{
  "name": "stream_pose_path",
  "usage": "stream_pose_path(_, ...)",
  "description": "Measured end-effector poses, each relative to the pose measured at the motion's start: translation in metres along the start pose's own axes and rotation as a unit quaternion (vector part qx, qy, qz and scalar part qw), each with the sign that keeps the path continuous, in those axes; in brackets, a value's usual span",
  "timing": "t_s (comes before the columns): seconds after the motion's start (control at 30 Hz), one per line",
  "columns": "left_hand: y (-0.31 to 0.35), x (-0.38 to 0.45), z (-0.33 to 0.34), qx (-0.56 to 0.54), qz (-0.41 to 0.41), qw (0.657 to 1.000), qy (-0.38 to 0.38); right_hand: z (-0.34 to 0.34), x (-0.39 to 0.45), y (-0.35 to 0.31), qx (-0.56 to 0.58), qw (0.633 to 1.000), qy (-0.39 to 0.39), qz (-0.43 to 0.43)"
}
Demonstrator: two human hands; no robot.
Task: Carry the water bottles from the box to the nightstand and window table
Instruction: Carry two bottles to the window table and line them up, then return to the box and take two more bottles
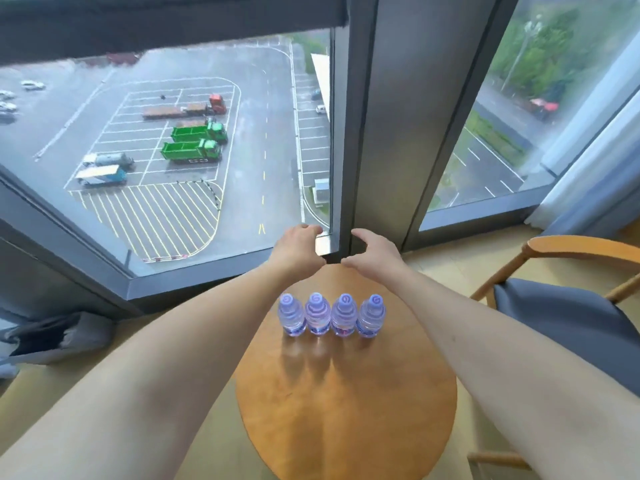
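Four water bottles [331,315] stood upright in tight row near counter [346,410] far edge. Left hand [298,249], right hand [372,252] hovered beyond, loosely curled, empty. Risk: withdrawing forearm could topple row.

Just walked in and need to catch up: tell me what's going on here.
A person stands at a round wooden table by the window. Four water bottles stand upright on it in a tight row. Both arms reach past them: the left hand and right hand hover beyond the row with loosely curled fingers, holding nothing. A wooden chair sits to the right.
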State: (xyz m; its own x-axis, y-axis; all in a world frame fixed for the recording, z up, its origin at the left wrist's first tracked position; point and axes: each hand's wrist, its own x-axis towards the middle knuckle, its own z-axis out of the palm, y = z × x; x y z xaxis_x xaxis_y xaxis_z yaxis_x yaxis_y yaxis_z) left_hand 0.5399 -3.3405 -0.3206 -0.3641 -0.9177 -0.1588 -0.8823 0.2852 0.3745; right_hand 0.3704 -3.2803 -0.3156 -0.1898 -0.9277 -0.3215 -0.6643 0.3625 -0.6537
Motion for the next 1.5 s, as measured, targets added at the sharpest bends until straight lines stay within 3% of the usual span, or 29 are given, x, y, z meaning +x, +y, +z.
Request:
stream_pose_path(0.3, -0.022, -0.113, -0.092, 0.025, -0.174, 0.973, 0.152, 0.009, -0.028, -0.107, -0.116, 0.962, -0.084, -0.231)
stream_pose_path(0.6, -0.048, -0.335, -0.134, 0.054, -0.367, 0.893, 0.253, 0.105, -0.164, -0.212, -0.172, 0.857, -0.201, -0.442)
stream_pose_path(0.77, -0.056, -0.495, -0.132, 0.075, -0.492, 0.818, 0.289, 0.167, -0.29, -0.252, -0.212, 0.762, -0.236, -0.564)
stream_pose_path(0.97, -0.033, -0.709, -0.094, 0.079, -0.633, 0.696, 0.33, 0.238, -0.484, -0.261, -0.214, 0.642, -0.303, -0.671)
stream_pose_path(1.23, 0.039, -0.991, 0.0, 0.074, -0.758, 0.543, 0.355, 0.32, -0.779, -0.195, -0.218, 0.48, -0.367, -0.766)
stream_pose_path(1.5, 0.117, -1.183, 0.088, 0.018, -0.842, 0.413, 0.345, 0.372, -0.997, -0.116, -0.233, 0.337, -0.417, -0.811)
